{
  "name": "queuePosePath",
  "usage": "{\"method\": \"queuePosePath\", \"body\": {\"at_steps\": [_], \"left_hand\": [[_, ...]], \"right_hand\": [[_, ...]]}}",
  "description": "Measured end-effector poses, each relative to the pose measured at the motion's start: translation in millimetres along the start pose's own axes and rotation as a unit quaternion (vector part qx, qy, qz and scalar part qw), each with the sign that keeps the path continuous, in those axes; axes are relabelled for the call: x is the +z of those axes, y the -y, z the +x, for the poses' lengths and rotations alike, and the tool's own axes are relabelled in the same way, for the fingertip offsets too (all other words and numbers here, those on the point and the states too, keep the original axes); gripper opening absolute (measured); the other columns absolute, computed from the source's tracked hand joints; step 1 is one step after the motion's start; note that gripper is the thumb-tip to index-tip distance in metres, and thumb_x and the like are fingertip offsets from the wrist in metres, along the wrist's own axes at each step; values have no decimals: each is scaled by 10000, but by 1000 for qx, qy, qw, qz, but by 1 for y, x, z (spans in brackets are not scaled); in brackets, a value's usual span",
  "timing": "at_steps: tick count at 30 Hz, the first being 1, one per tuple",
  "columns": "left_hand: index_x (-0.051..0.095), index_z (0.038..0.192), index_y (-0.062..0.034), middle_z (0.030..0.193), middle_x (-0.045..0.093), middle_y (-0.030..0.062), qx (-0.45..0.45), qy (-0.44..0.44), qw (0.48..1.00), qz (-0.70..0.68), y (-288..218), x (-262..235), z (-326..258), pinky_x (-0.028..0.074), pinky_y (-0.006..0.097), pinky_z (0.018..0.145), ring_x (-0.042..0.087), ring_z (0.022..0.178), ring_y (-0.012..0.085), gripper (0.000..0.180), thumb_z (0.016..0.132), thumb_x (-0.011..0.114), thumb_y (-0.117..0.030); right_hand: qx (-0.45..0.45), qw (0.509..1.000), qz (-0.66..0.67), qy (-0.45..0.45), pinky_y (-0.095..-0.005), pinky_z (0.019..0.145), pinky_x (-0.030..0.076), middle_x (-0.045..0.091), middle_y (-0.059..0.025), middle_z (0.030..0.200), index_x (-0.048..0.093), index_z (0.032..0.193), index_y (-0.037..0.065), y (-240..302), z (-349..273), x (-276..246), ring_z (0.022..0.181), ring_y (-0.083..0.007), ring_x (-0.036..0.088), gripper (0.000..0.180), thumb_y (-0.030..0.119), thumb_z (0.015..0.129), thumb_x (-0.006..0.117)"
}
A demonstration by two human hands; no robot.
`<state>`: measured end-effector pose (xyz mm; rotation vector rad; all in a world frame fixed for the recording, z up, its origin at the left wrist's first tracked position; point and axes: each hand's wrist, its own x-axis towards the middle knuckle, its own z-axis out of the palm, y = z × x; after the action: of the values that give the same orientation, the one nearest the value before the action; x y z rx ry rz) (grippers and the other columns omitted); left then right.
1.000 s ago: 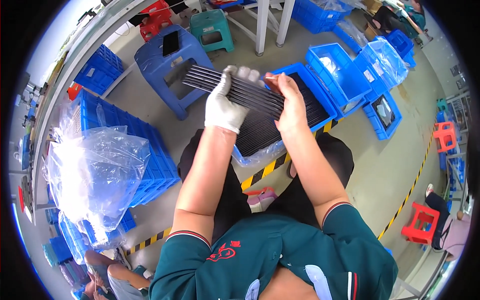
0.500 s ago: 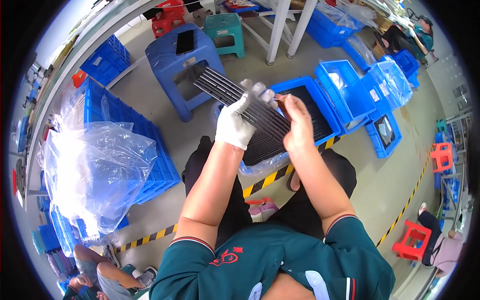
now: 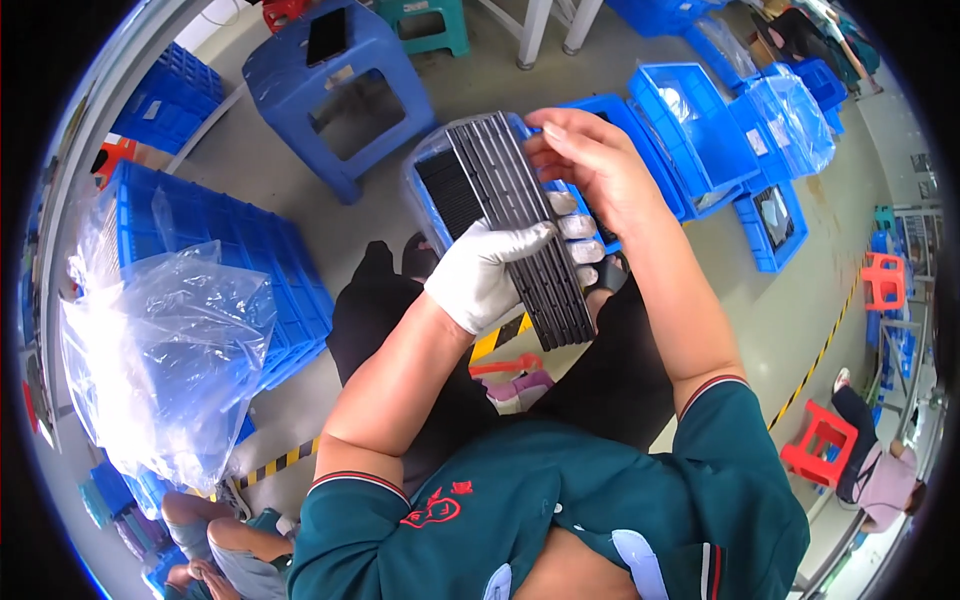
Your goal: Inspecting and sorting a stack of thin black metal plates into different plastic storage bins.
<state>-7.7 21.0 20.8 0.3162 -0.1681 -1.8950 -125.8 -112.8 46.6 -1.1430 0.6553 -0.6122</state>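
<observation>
My left hand (image 3: pixel 492 274), in a white glove, grips a stack of long dark ribbed strips (image 3: pixel 520 200) around its middle, fingertips wrapped over the right edge. The stack runs from upper left to lower right above my lap. My bare right hand (image 3: pixel 590 165) rests on the stack's upper right edge, fingers curled over the top strips. Under the stack lies a blue tray (image 3: pixel 610 110) holding more dark parts, mostly hidden by my hands.
A blue plastic stool (image 3: pixel 330 90) with a dark phone on it stands ahead. Stacked blue crates (image 3: pixel 230 260) with a clear plastic bag (image 3: pixel 170 350) are at my left. More blue bins (image 3: pixel 720 130) sit at the right. A red stool (image 3: pixel 822 445) and another person are at lower right.
The stack of strips has turned from lying across to pointing more lengthwise and come closer to me. My left hand shifted to its middle, my right hand to its upper edge.
</observation>
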Motion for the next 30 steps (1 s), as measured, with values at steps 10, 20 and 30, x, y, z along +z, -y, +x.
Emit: {"method": "queuePosePath", "body": {"at_steps": [10,20,30], "left_hand": [[494,1265,-11,1128,622,159,-68,1,997,23,14,0,11,476,509,961,605,1073,351,430,868,636,-96],[487,1278,-7,1140,613,154,-85,15,996,24,18,2,10,475,505,957,593,1086,357,467,847,653,-81],[481,1286,3,1150,609,168,-84,11,996,33,21,3,10,473,510,963,598,1085,363,476,846,647,-69]], "right_hand": [[102,991,-79,46,-249,755,500,666,-62,882,625,1027,-1,1,2,0,796,-123,633,371,117,709,774],[74,995,-52,37,-278,684,550,692,-88,834,662,969,-11,-3,-1,-8,720,-169,677,281,24,707,757],[95,991,-82,36,-279,794,517,667,-86,936,601,1130,-23,3,-2,-6,825,-146,653,459,86,719,773]]}}
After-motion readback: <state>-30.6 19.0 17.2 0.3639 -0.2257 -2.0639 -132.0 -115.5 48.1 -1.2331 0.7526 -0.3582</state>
